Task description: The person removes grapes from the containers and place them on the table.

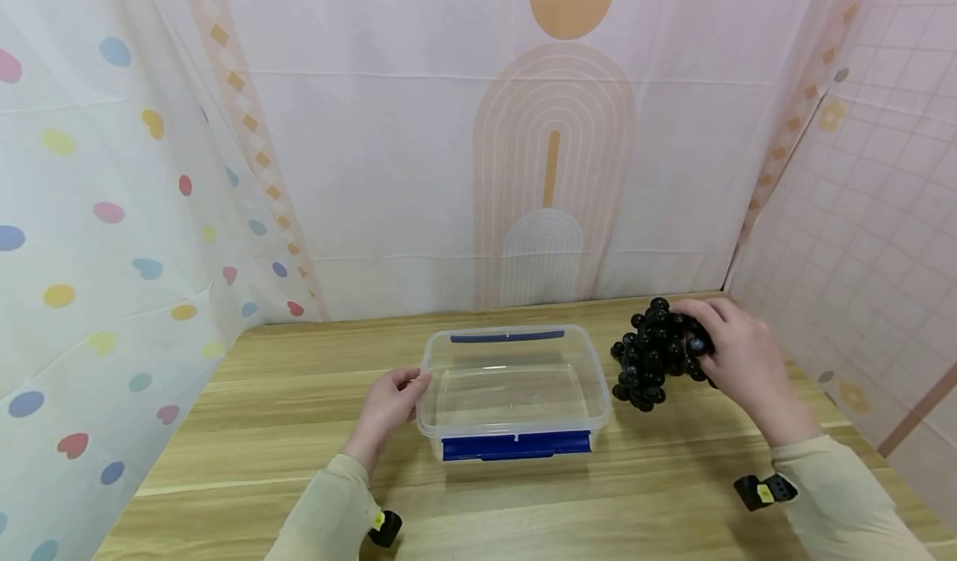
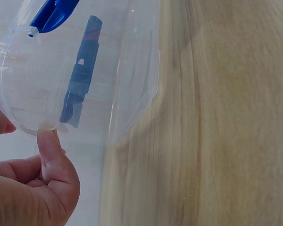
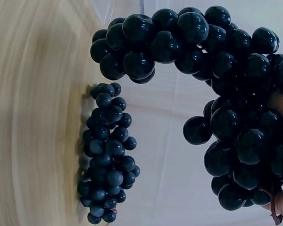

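Note:
A clear plastic food container (image 1: 516, 428), lidless, with blue clips on its front and back sides, stands in the middle of the table. At its left end my left hand (image 1: 389, 403) pinches the rim, the thumb (image 2: 49, 146) pressed against the plastic. To the right of the container, my right hand (image 1: 743, 361) grips a bunch of black grapes (image 3: 247, 136) above the table. A short brown stem pokes out beside the fingers. In the right wrist view a second bunch of dark grapes (image 3: 106, 155) lies on the table beyond it; the two overlap in the head view.
The wooden table (image 1: 299, 395) reaches back to a pale patterned curtain (image 1: 396, 170). Another curtain with coloured dots (image 1: 112, 212) hangs on the left, and a checked one (image 1: 882, 170) on the right. Each wrist carries a small black camera (image 1: 385, 529).

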{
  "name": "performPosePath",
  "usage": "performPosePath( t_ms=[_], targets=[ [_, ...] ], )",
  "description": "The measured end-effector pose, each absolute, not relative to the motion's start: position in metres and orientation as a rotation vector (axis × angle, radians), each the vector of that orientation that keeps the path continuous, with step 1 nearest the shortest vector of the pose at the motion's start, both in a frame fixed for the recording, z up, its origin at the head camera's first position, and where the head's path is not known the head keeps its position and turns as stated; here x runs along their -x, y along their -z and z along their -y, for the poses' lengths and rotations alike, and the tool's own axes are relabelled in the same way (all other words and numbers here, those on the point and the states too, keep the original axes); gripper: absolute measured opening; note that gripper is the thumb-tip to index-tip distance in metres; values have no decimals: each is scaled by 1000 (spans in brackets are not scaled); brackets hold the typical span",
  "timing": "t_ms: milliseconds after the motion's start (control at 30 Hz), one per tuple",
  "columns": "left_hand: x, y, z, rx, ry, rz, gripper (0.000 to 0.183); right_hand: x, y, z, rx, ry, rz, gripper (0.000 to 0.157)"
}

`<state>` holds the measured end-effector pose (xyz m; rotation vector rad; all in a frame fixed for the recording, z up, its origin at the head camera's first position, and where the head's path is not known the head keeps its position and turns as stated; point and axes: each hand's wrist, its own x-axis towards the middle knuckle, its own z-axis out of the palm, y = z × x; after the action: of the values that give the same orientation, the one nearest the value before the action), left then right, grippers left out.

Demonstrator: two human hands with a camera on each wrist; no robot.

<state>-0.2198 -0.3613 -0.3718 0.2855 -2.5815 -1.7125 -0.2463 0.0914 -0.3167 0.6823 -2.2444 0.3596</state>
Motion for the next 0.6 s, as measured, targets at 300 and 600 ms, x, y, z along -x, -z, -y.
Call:
performPosePath(
  t_ms=[300,600],
  targets=[
    [220,372,362,-272,1706,2596,44,244,322,-90,-674,-334,2274,72],
    [220,373,362,-266,1726,2592,44,246,327,-88,-683,-323,2295,74]
  ],
)
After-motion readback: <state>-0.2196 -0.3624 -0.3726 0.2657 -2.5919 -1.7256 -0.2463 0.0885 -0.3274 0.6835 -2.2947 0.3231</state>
